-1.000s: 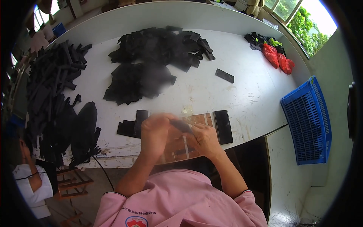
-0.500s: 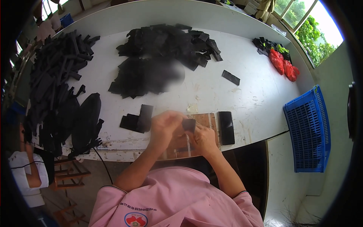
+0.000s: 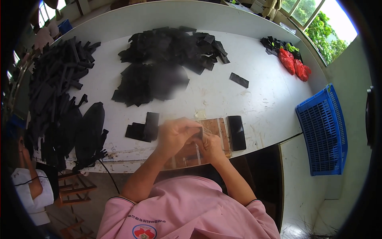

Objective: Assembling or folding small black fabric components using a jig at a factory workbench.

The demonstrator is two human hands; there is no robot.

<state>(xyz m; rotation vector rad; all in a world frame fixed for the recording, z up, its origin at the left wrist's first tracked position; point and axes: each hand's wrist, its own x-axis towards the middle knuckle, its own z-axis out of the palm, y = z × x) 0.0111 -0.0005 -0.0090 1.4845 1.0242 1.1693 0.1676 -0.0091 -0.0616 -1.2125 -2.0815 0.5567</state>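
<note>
Both hands meet over a brown board (image 3: 217, 126) at the table's front edge. Between them is a small black fabric piece (image 3: 200, 134), mostly hidden by the fingers. My left hand (image 3: 175, 133) pinches its upper edge with thumb and forefinger. My right hand (image 3: 210, 145) is closed on the piece's right side. Just left of my left hand lie a few flat black pieces (image 3: 144, 129), partly overlapping. A black smartphone (image 3: 236, 133) rests right of the board.
Heaped black strips (image 3: 59, 79) cover the table's left side. A pile of flat black pieces (image 3: 159, 59) fills the back middle, with a single black strip (image 3: 239, 80) to its right. Red plastic bags (image 3: 292, 63) sit far right, near a blue crate (image 3: 324, 133). Another person's arm (image 3: 34, 179) shows at left.
The black piece has turned between my hands and now shows less of its face. My left fingers have moved right, closer to my right hand. The view has shifted slightly.
</note>
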